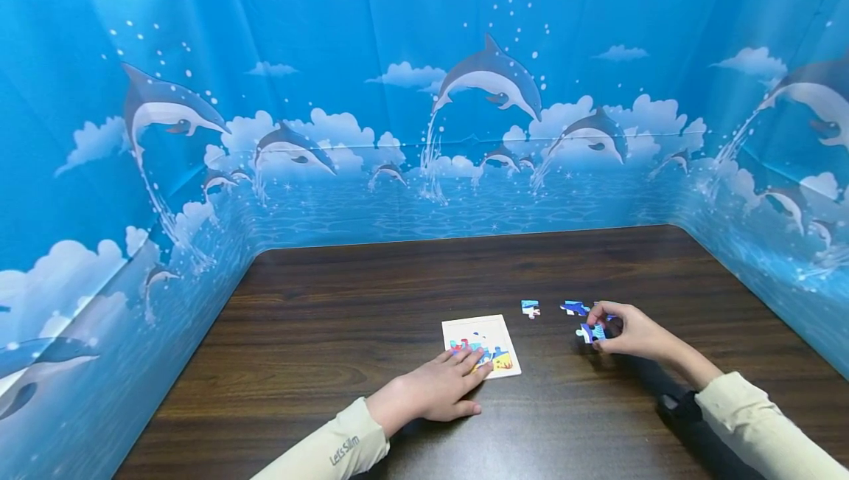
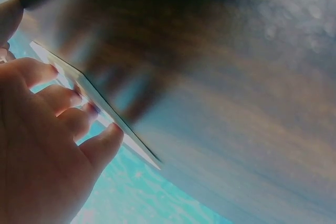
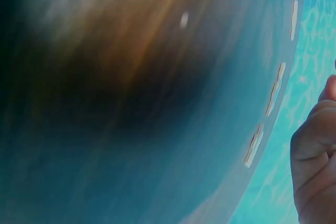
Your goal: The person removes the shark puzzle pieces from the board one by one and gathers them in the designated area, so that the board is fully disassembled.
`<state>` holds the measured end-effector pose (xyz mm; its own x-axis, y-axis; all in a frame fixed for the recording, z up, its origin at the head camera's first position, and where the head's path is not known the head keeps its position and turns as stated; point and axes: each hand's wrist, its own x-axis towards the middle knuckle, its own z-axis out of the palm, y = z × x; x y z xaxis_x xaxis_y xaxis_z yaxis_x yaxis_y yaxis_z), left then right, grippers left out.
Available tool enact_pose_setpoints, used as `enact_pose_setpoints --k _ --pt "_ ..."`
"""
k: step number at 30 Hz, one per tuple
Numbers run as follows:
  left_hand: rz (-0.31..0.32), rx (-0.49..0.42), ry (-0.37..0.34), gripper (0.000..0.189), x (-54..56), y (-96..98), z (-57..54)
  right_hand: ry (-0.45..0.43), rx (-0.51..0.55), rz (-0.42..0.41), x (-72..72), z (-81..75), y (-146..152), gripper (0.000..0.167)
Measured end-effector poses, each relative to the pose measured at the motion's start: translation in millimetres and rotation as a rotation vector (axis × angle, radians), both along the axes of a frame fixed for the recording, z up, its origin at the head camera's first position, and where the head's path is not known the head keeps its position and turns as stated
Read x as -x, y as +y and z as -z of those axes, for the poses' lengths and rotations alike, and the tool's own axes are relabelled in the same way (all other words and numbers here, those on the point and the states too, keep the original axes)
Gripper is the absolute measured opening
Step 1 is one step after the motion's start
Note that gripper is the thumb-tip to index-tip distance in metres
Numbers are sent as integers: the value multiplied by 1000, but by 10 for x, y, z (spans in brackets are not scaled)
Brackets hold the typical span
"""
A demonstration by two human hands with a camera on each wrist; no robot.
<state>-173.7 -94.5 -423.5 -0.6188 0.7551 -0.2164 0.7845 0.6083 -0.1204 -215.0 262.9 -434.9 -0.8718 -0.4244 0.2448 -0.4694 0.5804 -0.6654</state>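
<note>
My left hand (image 1: 446, 384) rests with spread fingers on the lower edge of a square puzzle board (image 1: 458, 327), which has a pale frame and a coloured picture partly hidden by the fingers. In the left wrist view the fingertips of that hand (image 2: 47, 135) touch the board (image 2: 134, 142). To the right, my right hand (image 1: 633, 332) pinches a blue and white puzzle piece (image 1: 587, 333) between thumb and index finger. Only part of the right hand (image 3: 316, 156) shows in the right wrist view, and the held piece is out of sight there.
A blue and white puzzle piece (image 1: 530, 308) lies right of the board, with a dark blue piece (image 1: 574, 308) farther right. Another piece is partly hidden behind the right fingers. A curtain printed with dolphins (image 1: 398, 207) surrounds the dark wooden table (image 1: 318, 318).
</note>
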Motion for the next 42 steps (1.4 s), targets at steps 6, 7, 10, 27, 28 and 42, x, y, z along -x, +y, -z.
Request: enact_pose_setpoints --k 6,7,10,27,28,42 --pt "-2 -3 0 63 5 6 5 -33 -7 36 -6 9 133 22" --pt "-3 -2 1 63 5 5 8 -44 -8 44 -5 11 156 22" --pt "-2 -1 2 63 3 5 13 -72 -39 71 4 18 226 22" --pt "11 -7 6 63 2 3 -2 -145 -198 127 51 48 446 26" --pt "10 -9 3 63 2 4 -4 -145 -201 129 52 47 449 27" --pt "4 -14 -6 63 -12 4 -16 -157 -256 186 45 30 453 42"
